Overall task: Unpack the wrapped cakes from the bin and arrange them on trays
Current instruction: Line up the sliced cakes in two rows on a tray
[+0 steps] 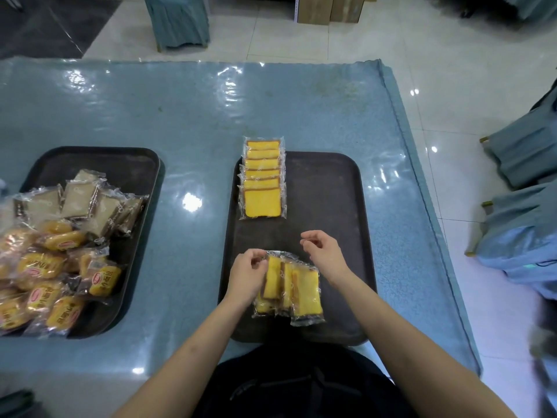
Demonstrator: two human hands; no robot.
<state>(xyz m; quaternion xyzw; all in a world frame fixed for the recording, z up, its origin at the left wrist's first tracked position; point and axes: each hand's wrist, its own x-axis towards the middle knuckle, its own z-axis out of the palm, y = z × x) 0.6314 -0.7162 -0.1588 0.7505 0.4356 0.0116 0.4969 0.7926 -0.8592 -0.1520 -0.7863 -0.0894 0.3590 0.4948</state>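
Observation:
A dark tray [331, 206] lies in front of me. Along its far left side runs an overlapping row of wrapped yellow cakes [262, 179]. Near the tray's front sits a small stack of wrapped yellow cakes [289, 288]. My left hand [245, 274] grips the top left edge of that stack, fingers on the wrapper. My right hand [324, 251] hovers just above and right of the stack with fingers curled, holding nothing that I can see.
A second dark tray [132, 167] at the left holds several wrapped brown cake slices [81, 200] and a pile of orange-labelled wrapped buns [45, 273]. The table [196, 116] has a blue glossy cover. Covered chairs [524, 152] stand off the right edge.

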